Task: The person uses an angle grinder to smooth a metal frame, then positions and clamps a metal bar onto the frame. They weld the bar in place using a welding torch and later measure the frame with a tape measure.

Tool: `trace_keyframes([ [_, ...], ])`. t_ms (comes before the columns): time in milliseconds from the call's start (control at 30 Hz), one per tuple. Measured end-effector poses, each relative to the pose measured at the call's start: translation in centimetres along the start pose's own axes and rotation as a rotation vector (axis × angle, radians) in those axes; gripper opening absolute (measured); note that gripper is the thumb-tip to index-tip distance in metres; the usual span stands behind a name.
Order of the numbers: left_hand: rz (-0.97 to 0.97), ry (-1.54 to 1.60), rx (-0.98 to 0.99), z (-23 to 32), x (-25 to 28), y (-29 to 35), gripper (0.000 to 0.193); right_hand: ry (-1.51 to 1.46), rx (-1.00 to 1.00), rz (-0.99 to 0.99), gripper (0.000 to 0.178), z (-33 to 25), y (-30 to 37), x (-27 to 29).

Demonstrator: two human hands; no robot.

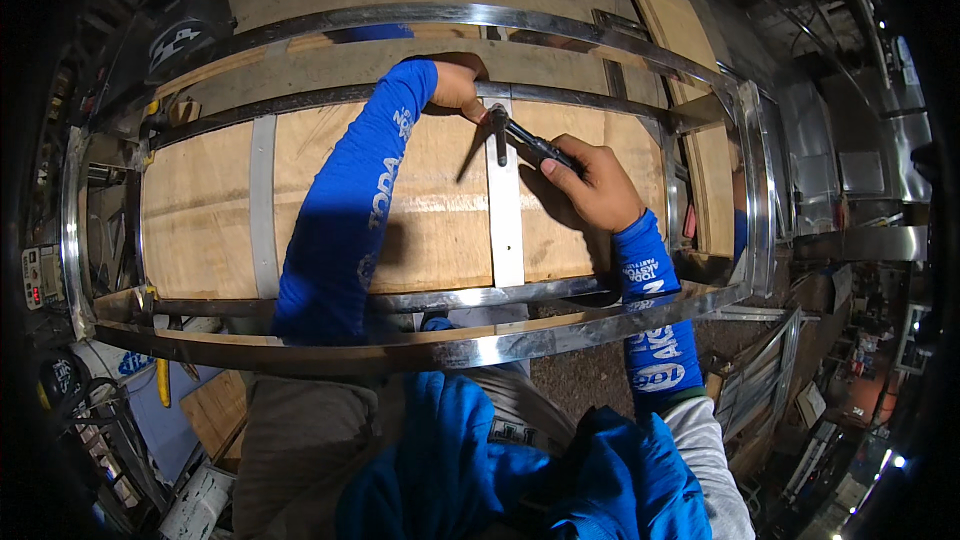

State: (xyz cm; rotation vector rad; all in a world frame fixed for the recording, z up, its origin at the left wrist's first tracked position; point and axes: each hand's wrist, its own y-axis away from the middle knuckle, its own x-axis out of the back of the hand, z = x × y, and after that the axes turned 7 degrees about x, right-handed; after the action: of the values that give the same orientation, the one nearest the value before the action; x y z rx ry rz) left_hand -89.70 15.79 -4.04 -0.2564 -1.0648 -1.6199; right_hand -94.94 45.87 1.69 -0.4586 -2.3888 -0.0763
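My right hand is closed around the black grip of a hand tool with a metal head. A short metal arm of the tool points toward me over a flat metal strip. Bent at the far end of the strip, my left hand has its fingers drawn together beside the tool's head. What they pinch, if anything, is too small to make out. The strip crosses a pale plywood panel set inside a shiny metal frame, and a small dark hole shows in its near part.
Another metal strip crosses the panel on the left. Raised rails of the frame run along its near and far sides. Loose wooden boards lie at the far right. Yellow-handled clamps hang at the left end, near a small device with a red display.
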Motion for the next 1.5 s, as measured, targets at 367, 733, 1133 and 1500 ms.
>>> trace_keyframes([
  [367,0.012,0.022,0.074,-0.3,-0.7,-1.1,0.067,0.074,-0.067,-0.026,0.034,-1.7,-1.3,0.1],
  [733,0.003,-0.049,0.028,-0.3,-0.5,-1.3,0.064,-0.071,-0.086,-0.002,0.034,0.0,-1.5,-0.8],
  [1133,0.004,-0.127,-0.014,1.6,-0.1,0.3,0.052,-0.131,-0.089,0.01,0.029,1.0,-0.9,-0.8],
  [1500,0.006,-0.152,-0.038,1.5,0.3,0.7,0.056,-0.067,-0.067,0.005,0.029,0.3,-1.3,-1.2],
])
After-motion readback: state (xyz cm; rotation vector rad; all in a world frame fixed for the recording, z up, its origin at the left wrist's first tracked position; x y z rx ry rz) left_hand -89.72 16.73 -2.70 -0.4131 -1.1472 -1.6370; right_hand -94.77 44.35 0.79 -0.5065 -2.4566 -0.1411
